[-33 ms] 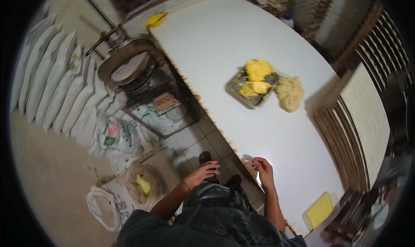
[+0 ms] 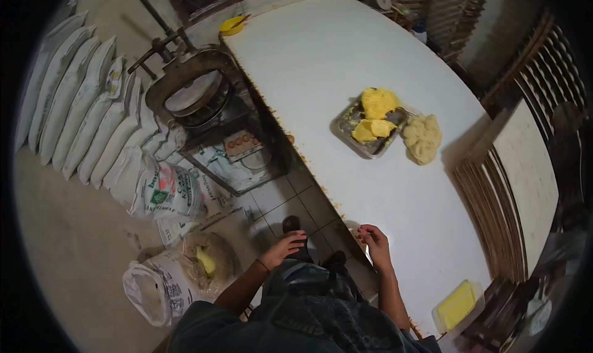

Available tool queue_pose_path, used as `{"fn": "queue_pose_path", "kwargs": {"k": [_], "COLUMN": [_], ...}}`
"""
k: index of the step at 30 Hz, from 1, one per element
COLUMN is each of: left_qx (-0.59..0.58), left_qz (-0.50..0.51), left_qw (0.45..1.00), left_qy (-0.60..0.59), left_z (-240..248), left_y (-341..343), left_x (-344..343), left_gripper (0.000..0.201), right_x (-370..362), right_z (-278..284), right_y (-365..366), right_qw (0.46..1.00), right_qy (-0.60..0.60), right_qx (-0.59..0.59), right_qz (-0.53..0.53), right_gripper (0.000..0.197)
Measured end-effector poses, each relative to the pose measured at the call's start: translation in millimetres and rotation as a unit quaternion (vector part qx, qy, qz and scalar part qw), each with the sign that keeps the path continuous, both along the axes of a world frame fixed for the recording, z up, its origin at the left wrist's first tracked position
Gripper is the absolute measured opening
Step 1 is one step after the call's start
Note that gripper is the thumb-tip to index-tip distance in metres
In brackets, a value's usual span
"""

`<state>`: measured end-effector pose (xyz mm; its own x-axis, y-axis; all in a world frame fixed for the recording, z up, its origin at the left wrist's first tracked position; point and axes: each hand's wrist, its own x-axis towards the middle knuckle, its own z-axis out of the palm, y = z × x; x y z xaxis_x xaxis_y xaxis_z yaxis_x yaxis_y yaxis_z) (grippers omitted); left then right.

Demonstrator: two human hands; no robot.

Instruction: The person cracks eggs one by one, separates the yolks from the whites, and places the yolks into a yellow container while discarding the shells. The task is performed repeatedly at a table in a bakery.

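My left hand (image 2: 283, 249) hovers in front of my body above the tiled floor, its fingers stretched out and holding nothing. By the near edge of the white table (image 2: 395, 195) is my right hand (image 2: 375, 245), loosely bent with the fingers apart and no object visible in it. Farther up the tabletop stands a metal tray (image 2: 350, 140) with two soft yellow masses (image 2: 378, 103) in it. A lumpy pale dough piece (image 2: 422, 138) lies against the tray's right side. Near the bottom right sits a clear container with a yellow block (image 2: 456, 305).
Several white sacks (image 2: 80, 118) line the left wall. A metal press (image 2: 194, 93) stands beside the table, with a carton of eggs (image 2: 241, 144) below it. Stacked boards (image 2: 494, 205) rise along the right side. A yellow bowl (image 2: 232, 25) sits at the far corner.
The whole view has shifted slightly, so the table and tray appear a little farther right. Both hands stay nearly in place, and nothing was picked up or let go.
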<state>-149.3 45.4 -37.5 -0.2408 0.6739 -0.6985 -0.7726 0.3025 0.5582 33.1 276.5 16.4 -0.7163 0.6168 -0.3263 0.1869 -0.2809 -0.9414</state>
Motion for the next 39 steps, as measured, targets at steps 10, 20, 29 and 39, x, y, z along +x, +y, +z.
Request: {"fn": "queue_pose_path", "kwargs": {"k": [10, 20, 29, 39], "left_qx": [0.011, -0.162, -0.242, -0.276], "left_qz": [0.256, 0.297, 0.276, 0.291], "left_qw": [0.965, 0.94, 0.889, 0.874], "left_qy": [0.056, 0.047, 0.272, 0.273], "left_z": [-96.5, -185.3, -360.8, -402.6], "left_y": [-144.3, -182.1, -115.5, -64.2], "left_x": [-130.5, -330.5, -514.5, -569.6], "left_gripper": [0.046, 0.039, 0.043, 0.036], "right_x": [-209.4, -471.4, -698.0, -729.7], "right_z": [-70.6, -238.8, -406.3, -478.8], "right_y": [-88.1, -131.4, -116.5, -85.4], "right_qw": [0.952, 0.842, 0.905, 0.869], "right_qy": [-0.084, -0.24, -0.304, -0.371], "right_qx": [-0.035, 0.085, 0.242, 0.256], "right_qz": [0.292, 0.475, 0.172, 0.202], "right_gripper": [0.026, 0.053, 0.049, 0.063]}}
